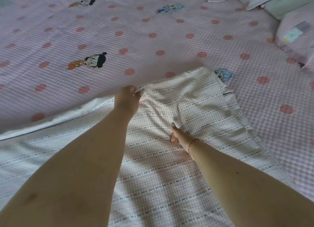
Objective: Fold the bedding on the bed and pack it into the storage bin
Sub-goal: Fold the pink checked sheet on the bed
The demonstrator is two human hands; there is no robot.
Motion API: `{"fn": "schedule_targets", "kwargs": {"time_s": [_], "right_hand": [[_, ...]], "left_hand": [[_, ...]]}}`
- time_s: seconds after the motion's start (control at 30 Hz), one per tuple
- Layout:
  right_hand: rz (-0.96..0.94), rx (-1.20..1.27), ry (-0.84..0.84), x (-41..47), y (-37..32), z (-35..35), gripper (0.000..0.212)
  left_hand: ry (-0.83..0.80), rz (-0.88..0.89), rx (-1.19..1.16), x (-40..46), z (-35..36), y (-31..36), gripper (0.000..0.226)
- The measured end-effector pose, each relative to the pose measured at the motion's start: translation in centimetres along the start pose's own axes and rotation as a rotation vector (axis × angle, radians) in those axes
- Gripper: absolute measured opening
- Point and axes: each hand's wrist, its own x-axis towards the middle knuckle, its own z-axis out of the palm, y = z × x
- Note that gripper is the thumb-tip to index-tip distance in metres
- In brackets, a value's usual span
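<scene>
From the head view, a pink checked sheet [169, 158] spreads over the lower centre and right of the frame, its far edge bunched and folded back near mid-frame. The left hand [126, 99] pinches that far edge at the centre, fingers curled round the cloth. The right hand [180, 136], with a red string at the wrist, grips a crease lower right of it. Beyond, the dotted pink bed cover [153, 31] lies flat across the upper frame; pillows [295, 33] crowd the upper right.
</scene>
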Motion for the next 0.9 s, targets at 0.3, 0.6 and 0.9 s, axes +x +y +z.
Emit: {"fn": "schedule_targets", "kwargs": {"time_s": [0.3, 0.6, 0.9], "right_hand": [[-0.217, -0.060, 0.396, -5.7, -1.2, -4.4, 0.046], [-0.325, -0.211, 0.874, -9.2, -2.5, -8.4, 0.046], [-0.068, -0.478, 0.458, -6.5, -0.5, -8.6, 0.083]], "left_hand": [[-0.105, 0.120, 0.091, -9.5, -3.0, 1.0, 0.040], [-0.357, 0.118, 0.223, -22.1, -1.4, -2.2, 0.022], [-0.436, 0.032, 0.190, -23.1, -0.1, -3.0, 0.019]]}}
